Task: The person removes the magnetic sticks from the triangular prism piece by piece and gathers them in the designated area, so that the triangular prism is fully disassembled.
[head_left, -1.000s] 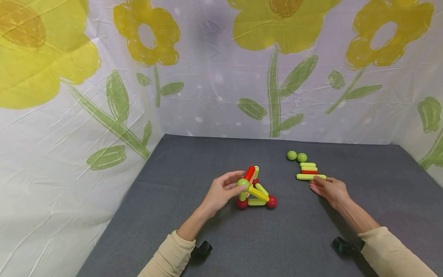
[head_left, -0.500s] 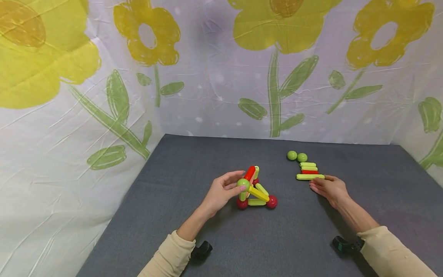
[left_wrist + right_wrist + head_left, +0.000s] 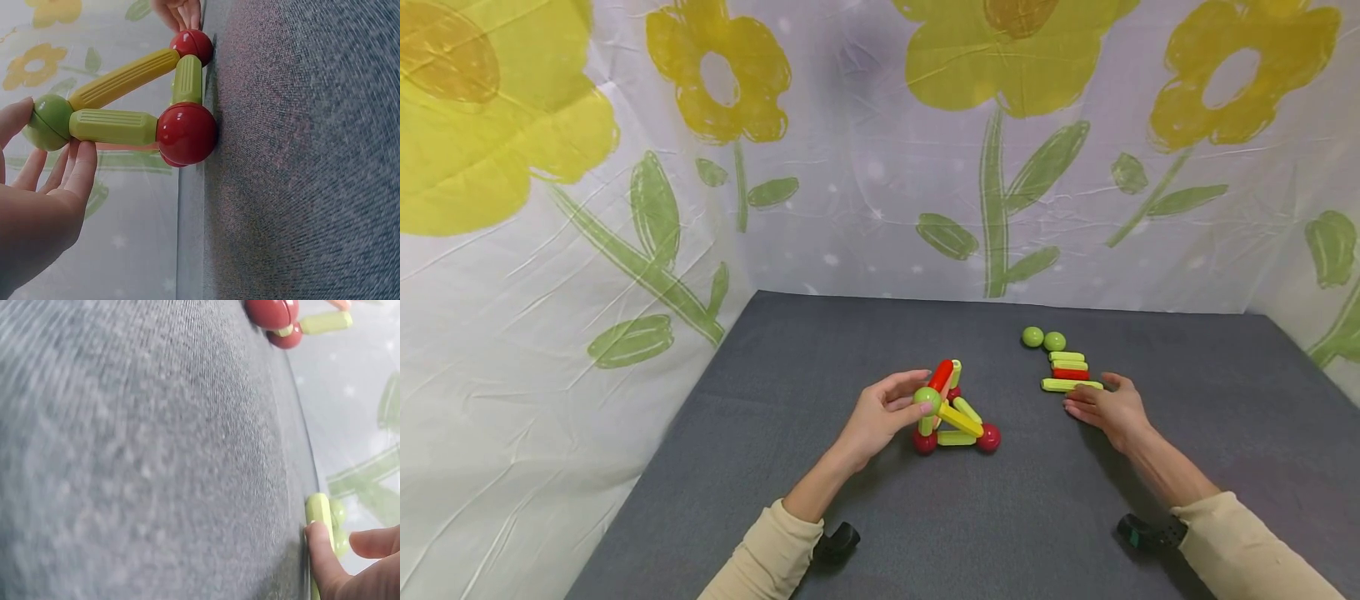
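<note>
1. The left hand pinches the green ball that tops the stick-and-ball frame, thumb on one side and fingers curled at the other.
2. The frame stands on the grey surface on red balls, at about 3 o'clock from the left palm.
3. The right hand rests low on the surface, its fingers loosely extended, gripping nothing; one fingertip touches the near yellow-green stick.
4. That stick lies at 11 o'clock from the right hand, the front one of a short row of sticks, one of them red.
5. Two loose green balls sit at 11 o'clock beyond the row.
</note>
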`<state>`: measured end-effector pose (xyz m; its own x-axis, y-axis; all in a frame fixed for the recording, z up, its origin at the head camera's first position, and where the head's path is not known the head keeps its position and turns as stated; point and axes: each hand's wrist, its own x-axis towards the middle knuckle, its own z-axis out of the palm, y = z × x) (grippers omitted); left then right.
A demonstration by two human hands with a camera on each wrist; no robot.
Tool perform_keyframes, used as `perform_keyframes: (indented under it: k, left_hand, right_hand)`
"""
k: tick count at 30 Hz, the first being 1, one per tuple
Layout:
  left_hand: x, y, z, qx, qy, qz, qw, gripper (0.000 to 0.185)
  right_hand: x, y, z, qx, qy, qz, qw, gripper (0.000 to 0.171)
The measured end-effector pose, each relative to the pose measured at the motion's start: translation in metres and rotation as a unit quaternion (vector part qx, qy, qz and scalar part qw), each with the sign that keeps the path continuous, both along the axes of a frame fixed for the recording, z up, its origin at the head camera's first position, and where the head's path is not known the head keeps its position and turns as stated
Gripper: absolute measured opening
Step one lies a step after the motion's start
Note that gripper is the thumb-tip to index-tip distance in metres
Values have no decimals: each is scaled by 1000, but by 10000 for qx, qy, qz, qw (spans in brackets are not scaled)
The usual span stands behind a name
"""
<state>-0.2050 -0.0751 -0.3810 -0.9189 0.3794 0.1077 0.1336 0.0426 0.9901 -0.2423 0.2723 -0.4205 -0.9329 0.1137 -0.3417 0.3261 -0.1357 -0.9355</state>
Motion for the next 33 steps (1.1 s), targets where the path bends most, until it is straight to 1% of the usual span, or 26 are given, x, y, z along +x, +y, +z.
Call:
perform_keyframes:
  k: [6,12,15,18,22,28,33]
  left_hand:
    - [0,0,1,-13,-21,-14,10000,47]
    - [0,0,1,21,-1,-23,10000,47]
    - [0,0,1,11,-1,-29,10000,47]
    - [0,0,1,11,6,-21,10000,47]
    - [0,-1,1,11,9,-11,10000,47]
    - [1,-1,2,35,23,-22,10000,47]
    - [2,0,3,33,39,-14,10000,47]
  right_hand:
    - [1,-5,1,-29,128,149,9998,88]
    - [2,-10,2,95,235,254,9994,88]
    - [3,-12,2,216,302,380,9986,85]
    - [4,-16,1,334,500,666,9960,73]
    - [3,-25,0,338,724,1141,9903,59]
    - [-1,-43,3,133,693,1871,9798,64]
    - [-2,-63,9,-102,498,2235,9734,65]
